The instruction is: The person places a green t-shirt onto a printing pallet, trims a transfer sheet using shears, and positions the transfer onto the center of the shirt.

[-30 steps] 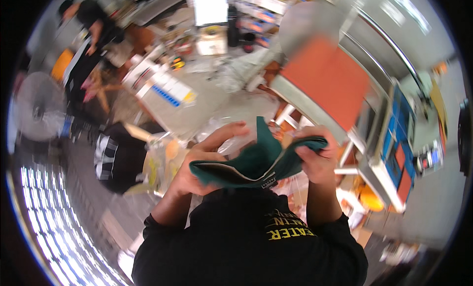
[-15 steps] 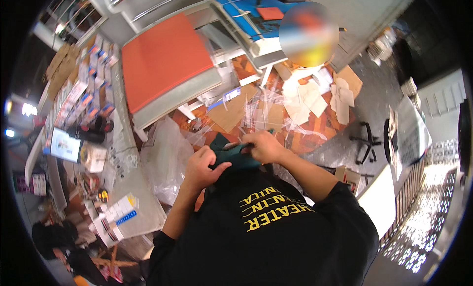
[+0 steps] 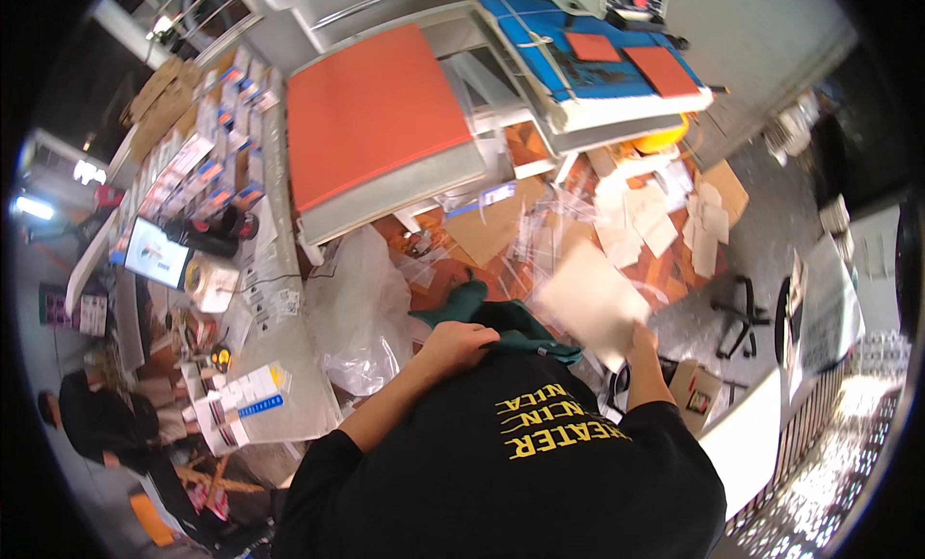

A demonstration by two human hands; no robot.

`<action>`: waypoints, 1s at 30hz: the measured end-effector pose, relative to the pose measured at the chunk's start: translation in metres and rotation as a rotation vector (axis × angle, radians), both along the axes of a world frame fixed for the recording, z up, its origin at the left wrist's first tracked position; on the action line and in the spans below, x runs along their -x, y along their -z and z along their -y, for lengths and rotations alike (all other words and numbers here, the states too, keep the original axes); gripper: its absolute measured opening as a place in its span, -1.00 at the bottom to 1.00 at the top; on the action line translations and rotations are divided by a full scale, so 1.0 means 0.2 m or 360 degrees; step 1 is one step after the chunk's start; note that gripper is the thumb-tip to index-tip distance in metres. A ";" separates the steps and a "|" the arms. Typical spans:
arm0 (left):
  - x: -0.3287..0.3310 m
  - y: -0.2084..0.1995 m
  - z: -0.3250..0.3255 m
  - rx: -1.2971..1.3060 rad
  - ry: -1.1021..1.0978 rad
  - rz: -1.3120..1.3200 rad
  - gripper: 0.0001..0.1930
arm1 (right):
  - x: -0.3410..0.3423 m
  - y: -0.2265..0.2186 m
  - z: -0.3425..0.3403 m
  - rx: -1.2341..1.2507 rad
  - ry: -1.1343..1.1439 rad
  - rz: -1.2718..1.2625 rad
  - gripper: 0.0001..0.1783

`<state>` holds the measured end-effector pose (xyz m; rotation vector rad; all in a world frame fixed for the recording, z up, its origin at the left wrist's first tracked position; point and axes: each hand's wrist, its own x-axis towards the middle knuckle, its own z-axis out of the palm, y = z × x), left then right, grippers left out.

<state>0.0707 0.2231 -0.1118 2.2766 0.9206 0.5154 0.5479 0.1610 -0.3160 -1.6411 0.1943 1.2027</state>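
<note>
My left hand (image 3: pixel 464 343) is closed on a dark green cloth (image 3: pixel 470 301) that lies bunched in front of my waist, its edge folded open around a dark inside. What kind of cloth article it is cannot be made out. Held out to the right by its near corner is a flat tan sheet (image 3: pixel 590 299), paper or thin cardboard, gripped in my right hand (image 3: pixel 642 343). The sheet is smeared by motion and stands apart from the cloth's right end.
Ahead is a machine table with an orange-red sheet (image 3: pixel 381 135); beside it is a blue bed with red pieces (image 3: pixel 660 70). Loose tan sheets (image 3: pixel 650 220) litter the floor. Clear plastic (image 3: pixel 356 308) lies left, by a table (image 3: pixel 289 395). Another person (image 3: pixel 96 419) is far left.
Both hands were together on the green cloth. Now my right hand has moved right with a tan sheet in it, while my left keeps hold of the cloth. The view has shifted.
</note>
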 end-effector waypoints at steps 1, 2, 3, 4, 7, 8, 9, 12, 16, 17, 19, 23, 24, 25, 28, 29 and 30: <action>0.01 0.00 -0.01 0.0012 -0.0022 0.0027 -0.83 | 0.06 -0.05 -0.03 0.0566 -0.0271 0.0506 -0.46; 0.01 0.01 0.00 0.0067 -0.0028 0.0018 -0.83 | 0.10 -0.16 -0.10 0.1475 -0.0928 0.1308 -0.30; 0.00 0.01 0.00 0.0115 -0.0041 0.0025 -0.84 | 0.31 -0.28 -0.19 0.1140 -0.1217 0.1637 -0.24; -0.01 0.01 -0.01 0.0165 -0.0048 0.0043 -0.84 | 0.51 -0.42 -0.27 0.0803 -0.1485 0.1981 -0.18; -0.07 -0.01 -0.10 0.0115 -0.0220 0.0109 -0.86 | 0.88 -0.68 -0.44 -0.0845 -0.2618 0.0781 -0.14; -0.07 -0.08 -0.17 0.0168 -0.0270 0.0141 -0.87 | 1.02 -0.55 -0.47 -0.1204 -0.2768 0.0890 -0.23; -0.04 -0.12 -0.24 0.0148 -0.0422 0.0221 -0.88 | 1.14 -0.46 -0.52 -0.1596 -0.2912 0.0992 -0.32; 0.16 -0.31 -0.30 0.0188 -0.0997 0.0530 -0.88 | 1.33 -0.67 -0.67 -0.0847 -0.3047 0.1336 -0.60; 0.50 -0.52 -0.28 0.0164 -0.1202 0.0206 -0.74 | 1.36 -0.67 -0.94 -0.0946 -0.2383 0.1470 -0.79; 0.59 -0.58 -0.27 0.0127 -0.1179 0.0075 -0.72 | 1.35 -0.72 -1.01 -0.1019 -0.2291 0.1464 -0.79; 0.77 -0.65 -0.28 0.0083 -0.1209 -0.0157 -0.69 | 1.38 -0.86 -1.12 -0.1043 -0.2190 0.1448 -0.80; 1.12 -0.68 -0.36 -0.0298 -0.1366 -0.0495 -0.76 | 1.47 -1.33 -1.28 -0.0914 -0.2600 0.1286 -0.88; 1.21 -0.66 -0.39 -0.0353 -0.1431 -0.0559 -0.79 | 1.49 -1.41 -1.33 -0.0890 -0.2809 0.1206 -0.90; 1.32 -0.63 -0.45 -0.0424 -0.1468 -0.0616 -0.81 | 1.49 -1.40 -1.37 -0.0890 -0.2872 0.1314 -0.91; 1.52 -0.56 -0.60 -0.0474 -0.1608 -0.0548 -0.82 | 1.48 -1.43 -1.54 -0.0794 -0.2928 0.1637 -0.86; 1.59 -0.53 -0.65 -0.0476 -0.1646 -0.0497 -0.82 | 1.49 -1.48 -1.59 -0.0962 -0.2728 0.1758 -0.85; 1.66 -0.50 -0.69 -0.0472 -0.1693 -0.0458 -0.81 | 1.49 -1.51 -1.63 -0.1134 -0.2531 0.1857 -0.83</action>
